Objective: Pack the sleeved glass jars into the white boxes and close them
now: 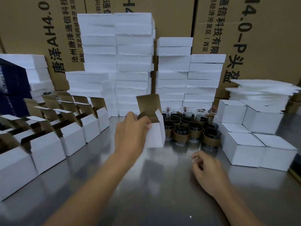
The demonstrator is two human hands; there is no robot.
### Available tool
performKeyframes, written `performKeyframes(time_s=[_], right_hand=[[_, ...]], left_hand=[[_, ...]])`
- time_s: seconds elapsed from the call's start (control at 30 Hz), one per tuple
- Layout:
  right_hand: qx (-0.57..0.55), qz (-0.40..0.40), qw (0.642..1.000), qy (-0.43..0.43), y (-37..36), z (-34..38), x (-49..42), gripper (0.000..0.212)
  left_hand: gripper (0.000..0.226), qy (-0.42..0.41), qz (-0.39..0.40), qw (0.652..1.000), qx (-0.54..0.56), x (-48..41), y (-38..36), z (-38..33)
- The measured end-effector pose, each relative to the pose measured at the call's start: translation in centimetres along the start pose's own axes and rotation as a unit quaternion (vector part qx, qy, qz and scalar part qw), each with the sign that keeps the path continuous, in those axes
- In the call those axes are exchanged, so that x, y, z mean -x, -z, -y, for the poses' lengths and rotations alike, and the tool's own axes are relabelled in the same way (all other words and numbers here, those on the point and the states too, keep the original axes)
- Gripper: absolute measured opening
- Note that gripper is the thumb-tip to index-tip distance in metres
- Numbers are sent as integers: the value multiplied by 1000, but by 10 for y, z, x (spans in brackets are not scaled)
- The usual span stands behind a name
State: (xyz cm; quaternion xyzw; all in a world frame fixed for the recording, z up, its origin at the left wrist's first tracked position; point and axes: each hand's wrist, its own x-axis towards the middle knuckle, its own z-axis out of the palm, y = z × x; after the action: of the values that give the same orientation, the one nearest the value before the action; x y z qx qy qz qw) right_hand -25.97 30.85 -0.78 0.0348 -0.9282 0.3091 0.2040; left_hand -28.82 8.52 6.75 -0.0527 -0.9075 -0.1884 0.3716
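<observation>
Holding one open white cardboard box [156, 136] at the middle of the steel tabletop [146, 185].
We record the left hand [130, 131] with its grip pinching the box's near wall, lid flap raised. The brown-sleeved glass jars [192, 129] stand clustered just beside the box, on its right. The right hand [206, 168] hovers nearer us, grip loosely curled.

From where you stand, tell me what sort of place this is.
Probably a packing bench in a warehouse or small factory: printed shipping cartons stacked behind, foam blocks piled in columns, and sleeved glass jars clustered on a steel table between open white boxes and closed white boxes.
</observation>
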Motion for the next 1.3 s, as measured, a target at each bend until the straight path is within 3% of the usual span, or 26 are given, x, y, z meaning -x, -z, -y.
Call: performKeyframes(time_s=[0.1, 0.3, 0.6, 0.73, 0.83, 0.9, 1.03, 1.3], right_hand=[[10, -2, 1000, -5, 1, -1, 1, 11], [11, -9, 1000, 3, 1, -5, 0, 11], [-11, -14, 1000, -21, -5, -13, -12, 23], [-29, -18, 994, -101, -2, -17, -40, 48], [-36, -37, 980, -193, 7, -19, -69, 64], [3, -7, 975, -224, 10, -20, -82, 66], [56, 24, 967, -249, 11, -21, -93, 47], [61, -26, 971, -229, 15, -14, -70, 16]], left_hand=[[6, -50, 0, 998, -27, 39, -1, -28], [27, -133, 27, 987, -91, 77, 3, -46], [41, -202, -23, 979, 14, 79, -8, -38], [17, -227, -50, 970, 68, 80, -13, -36], [19, -258, -11, 959, 118, 83, -16, -38], [17, -270, 23, 952, 138, 85, -17, -39], [16, -251, 84, 949, 169, 88, -20, -40], [17, -223, 150, 940, 210, 93, -21, -41]])
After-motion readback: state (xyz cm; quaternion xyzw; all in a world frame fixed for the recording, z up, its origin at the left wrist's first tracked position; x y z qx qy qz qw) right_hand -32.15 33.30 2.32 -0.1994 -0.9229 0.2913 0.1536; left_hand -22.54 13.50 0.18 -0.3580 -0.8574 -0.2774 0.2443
